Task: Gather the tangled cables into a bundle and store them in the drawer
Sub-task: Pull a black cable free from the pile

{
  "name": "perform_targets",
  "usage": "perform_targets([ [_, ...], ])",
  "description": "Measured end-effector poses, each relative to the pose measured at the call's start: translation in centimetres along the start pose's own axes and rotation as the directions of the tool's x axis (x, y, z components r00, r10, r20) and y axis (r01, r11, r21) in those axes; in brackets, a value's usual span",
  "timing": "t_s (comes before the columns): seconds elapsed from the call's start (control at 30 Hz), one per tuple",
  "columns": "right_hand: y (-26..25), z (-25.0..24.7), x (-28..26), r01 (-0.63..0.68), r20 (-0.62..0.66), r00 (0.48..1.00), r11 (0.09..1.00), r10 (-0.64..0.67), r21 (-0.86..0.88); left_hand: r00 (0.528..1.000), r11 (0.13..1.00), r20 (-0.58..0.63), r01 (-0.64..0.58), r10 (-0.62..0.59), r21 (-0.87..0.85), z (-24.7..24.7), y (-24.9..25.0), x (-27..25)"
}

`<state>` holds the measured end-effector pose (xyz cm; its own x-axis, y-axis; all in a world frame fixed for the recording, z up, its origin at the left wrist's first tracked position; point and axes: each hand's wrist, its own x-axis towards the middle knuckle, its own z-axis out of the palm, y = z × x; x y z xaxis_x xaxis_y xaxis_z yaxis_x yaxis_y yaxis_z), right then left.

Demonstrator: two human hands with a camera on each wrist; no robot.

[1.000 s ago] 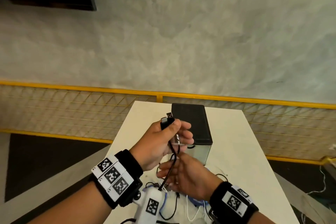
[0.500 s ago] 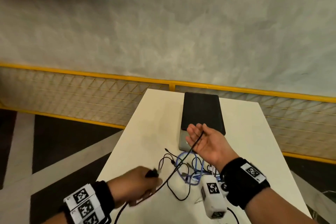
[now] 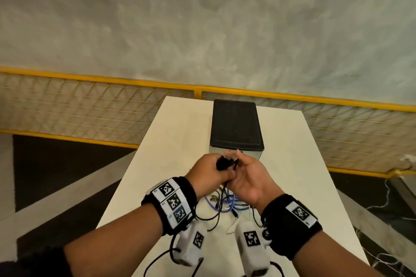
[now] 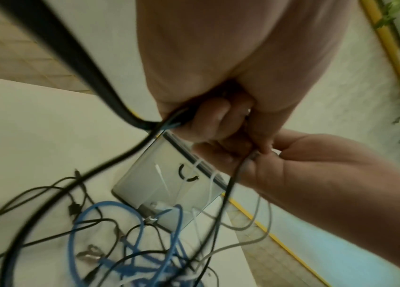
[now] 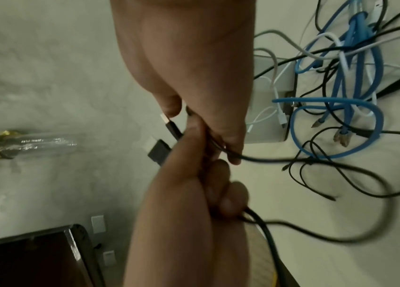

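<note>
Above a white table (image 3: 175, 141), the left hand (image 3: 210, 170) closes around black cable plugs (image 3: 225, 163) while the right hand (image 3: 249, 177) pinches the same strands, the two hands touching. The tangled cables (image 3: 225, 203) lie just in front of the black-topped drawer box (image 3: 236, 125). Behind the box, a yellow mesh railing (image 3: 90, 108) skirts the table's far edge below a grey wall (image 3: 202, 18).
</note>
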<state>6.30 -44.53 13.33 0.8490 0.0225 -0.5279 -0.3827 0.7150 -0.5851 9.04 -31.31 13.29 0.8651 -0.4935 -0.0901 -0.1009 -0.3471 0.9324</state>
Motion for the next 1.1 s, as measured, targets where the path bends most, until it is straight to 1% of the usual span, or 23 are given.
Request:
perform_targets([
  [0.07, -0.7, -0.7, 0.4, -0.018, -0.045, 0.999, 0.999, 0.020, 0.035, 0.992, 0.998, 0.125, 0.023, -0.029, 0.050, -0.4, -1.0, -1.2],
  [0.1, -1.0, -1.1, 0.6, -0.031, -0.057, 0.998, 0.999, 0.033, 0.042, 0.980, 0.996, 0.192, 0.036, -0.051, 0.085, -0.7, -1.5, -2.0],
  [0.17, -1.5, -2.2, 1.1, -0.051, -0.078, 0.995, 0.998, 0.054, 0.049, 0.938, 0.984, 0.327, 0.066, -0.118, 0.166, -1.9, -2.8, -4.0],
  [0.23, -1.6, -3.2, 1.5, -0.057, -0.117, 0.991, 0.996, 0.064, 0.064, 0.880, 0.970, 0.436, 0.098, -0.189, 0.223, -3.5, -4.1, -5.9],
  [0.3, -1.2, -3.7, 1.9, -0.067, -0.155, 0.985, 0.995, 0.077, 0.071, 0.810, 0.951, 0.523, 0.130, -0.265, 0.281, -5.2, -4.9, -7.8],
  [0.37, -0.5, -4.1, 2.1, -0.065, -0.174, 0.982, 0.995, 0.078, 0.081, 0.728, 0.920, 0.596, 0.127, -0.340, 0.370, -6.5, -5.0, -9.0],
  [0.4, -0.2, -4.0, 2.1, -0.055, -0.174, 0.982, 0.995, 0.069, 0.082, 0.710, 0.904, 0.605, 0.107, -0.360, 0.414, -7.1, -5.1, -9.1],
  [0.43, -0.1, -3.8, 2.0, -0.042, -0.171, 0.984, 0.996, 0.054, 0.073, 0.736, 0.893, 0.583, 0.066, -0.345, 0.445, -7.7, -5.0, -8.8],
  [0.47, -0.1, -3.6, 2.0, -0.031, -0.161, 0.986, 0.998, 0.040, 0.054, 0.801, 0.890, 0.526, 0.019, -0.285, 0.455, -7.9, -4.6, -8.1],
  [0.5, -0.1, -3.3, 1.9, -0.027, -0.152, 0.988, 0.999, 0.030, 0.022, 0.886, 0.904, 0.420, -0.003, -0.196, 0.428, -7.9, -4.1, -7.3],
  [0.53, 0.0, -2.9, 1.7, -0.032, -0.142, 0.989, 0.999, 0.031, -0.011, 0.959, 0.934, 0.262, 0.007, -0.107, 0.358, -7.6, -3.5, -6.1],
  [0.57, 0.3, -2.5, 1.5, -0.049, -0.127, 0.991, 0.997, 0.042, -0.053, 0.995, 0.962, 0.092, 0.014, -0.040, 0.272, -7.0, -2.6, -4.9],
  [0.6, 0.5, -2.2, 1.4, -0.067, -0.109, 0.992, 0.994, 0.057, -0.086, 0.999, 0.980, -0.038, 0.013, -0.005, 0.197, -6.1, -1.6, -3.7],
  [0.63, 0.8, -1.6, 1.1, -0.079, -0.085, 0.994, 0.990, 0.069, -0.114, 0.995, 0.990, -0.096, 0.002, 0.011, 0.138, -5.0, -0.4, -2.7],
  [0.67, 1.1, -1.1, 0.8, -0.088, -0.053, 0.995, 0.988, 0.082, -0.125, 0.996, 0.993, -0.089, 0.005, 0.006, 0.116, -3.7, 0.2, -1.7],
  [0.77, 1.3, 0.1, 0.1, -0.102, 0.009, 0.994, 0.982, 0.105, -0.161, 1.000, 0.995, 0.005, 0.014, -0.014, 0.102, -0.4, 0.7, -0.6],
  [0.83, 0.5, -0.3, -0.1, -0.105, 0.012, 0.994, 0.983, 0.108, -0.152, 1.000, 1.000, 0.018, 0.007, -0.007, 0.012, 0.2, 0.9, -0.8],
  [0.9, -0.5, -1.5, 0.1, -0.107, -0.036, 0.994, 0.988, 0.103, -0.108, 0.996, 0.997, 0.091, 0.023, -0.016, -0.079, -0.2, 1.9, -1.6],
  [0.93, -1.0, -2.0, 0.2, -0.109, -0.062, 0.993, 0.992, 0.104, -0.068, 0.989, 0.995, 0.141, 0.047, -0.035, -0.083, -0.8, 2.4, -2.2],
  [1.03, -1.2, -3.1, 0.8, -0.106, -0.128, 0.987, 0.993, 0.100, -0.044, 0.956, 0.992, 0.285, 0.094, -0.066, -0.084, -3.1, 3.7, -4.6],
  [1.1, -1.1, -4.2, 1.5, -0.083, -0.199, 0.977, 0.996, 0.074, -0.037, 0.929, 0.979, 0.367, 0.107, -0.038, -0.172, -4.5, 4.5, -6.2],
])
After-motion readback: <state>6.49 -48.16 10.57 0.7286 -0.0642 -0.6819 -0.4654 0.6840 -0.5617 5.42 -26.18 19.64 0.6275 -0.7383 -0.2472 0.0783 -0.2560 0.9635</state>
